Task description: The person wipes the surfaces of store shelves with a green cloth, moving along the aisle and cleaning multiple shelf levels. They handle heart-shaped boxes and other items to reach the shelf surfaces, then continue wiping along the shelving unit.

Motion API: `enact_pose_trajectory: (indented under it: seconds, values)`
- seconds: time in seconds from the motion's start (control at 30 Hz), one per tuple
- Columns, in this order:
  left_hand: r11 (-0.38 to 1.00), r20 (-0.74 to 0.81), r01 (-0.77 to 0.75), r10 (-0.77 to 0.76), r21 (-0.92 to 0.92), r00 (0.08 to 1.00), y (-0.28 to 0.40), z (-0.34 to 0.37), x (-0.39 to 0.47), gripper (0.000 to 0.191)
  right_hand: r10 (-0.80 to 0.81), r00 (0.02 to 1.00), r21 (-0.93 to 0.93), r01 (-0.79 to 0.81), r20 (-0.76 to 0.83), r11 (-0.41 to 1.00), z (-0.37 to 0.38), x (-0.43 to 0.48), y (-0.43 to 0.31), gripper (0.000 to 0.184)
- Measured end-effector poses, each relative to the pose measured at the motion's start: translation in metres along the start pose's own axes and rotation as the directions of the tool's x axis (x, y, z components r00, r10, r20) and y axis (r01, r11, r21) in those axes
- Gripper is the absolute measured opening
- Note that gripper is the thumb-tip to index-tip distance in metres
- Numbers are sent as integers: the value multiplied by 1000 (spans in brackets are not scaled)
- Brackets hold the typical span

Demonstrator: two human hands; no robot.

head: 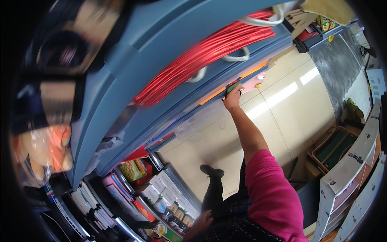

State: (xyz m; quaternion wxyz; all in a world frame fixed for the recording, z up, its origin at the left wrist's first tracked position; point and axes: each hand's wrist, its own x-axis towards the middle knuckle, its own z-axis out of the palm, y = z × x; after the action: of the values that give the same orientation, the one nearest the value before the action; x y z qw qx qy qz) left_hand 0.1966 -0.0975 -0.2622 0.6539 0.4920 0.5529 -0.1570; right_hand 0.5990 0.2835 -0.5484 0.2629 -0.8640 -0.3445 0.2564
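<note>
My right hand (232, 97) reaches out to the edge of a lower blue-grey shelf (208, 99). Its fingers close around a small green object (233, 87), perhaps a cloth, with something dark beside it. An orange strip (216, 93) runs along that shelf edge, and a pink item (253, 83) with a yellow part lies just past my fingers. Low in the view, my left hand (202, 224) hangs by my dark checked clothing, blurred. Its fingers look loosely bent, and part of it is cut off from clear view.
Above hangs a bundle of shiny red strips (205, 57) near white hooks (237, 56). Shelves at lower left hold white boxes (166, 189) and books (90, 202). A bagged plush toy (45, 151) is at far left. A white shelf unit (344, 178) and a brown-framed rack (335, 148) stand right of the tiled floor (272, 109).
</note>
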Motion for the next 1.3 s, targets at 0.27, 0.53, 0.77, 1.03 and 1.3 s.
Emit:
enact_pose_trajectory:
  seconds: [0.27,0.53,0.77,1.03,1.3]
  values:
    - [997,-133,-12,1,-81,991,-50,-3,-39,55,42,994,-281,-12,100,960,89,-98,-77,95]
    - [956,-232,-44,-25,-289,972,-119,23,-65,53,-12,990,-258,49,142,965,184,-197,-147,94]
    - [906,-362,-98,-64,-412,930,-156,52,-77,53,-105,940,-242,189,324,952,277,-294,-206,100]
    - [783,-327,-48,-202,-620,923,-200,78,-83,56,-306,752,-328,563,584,758,383,-376,-233,70]
    - [732,-424,-92,-284,-676,860,-211,71,-96,49,-575,816,-409,545,59,732,468,-444,-269,70]
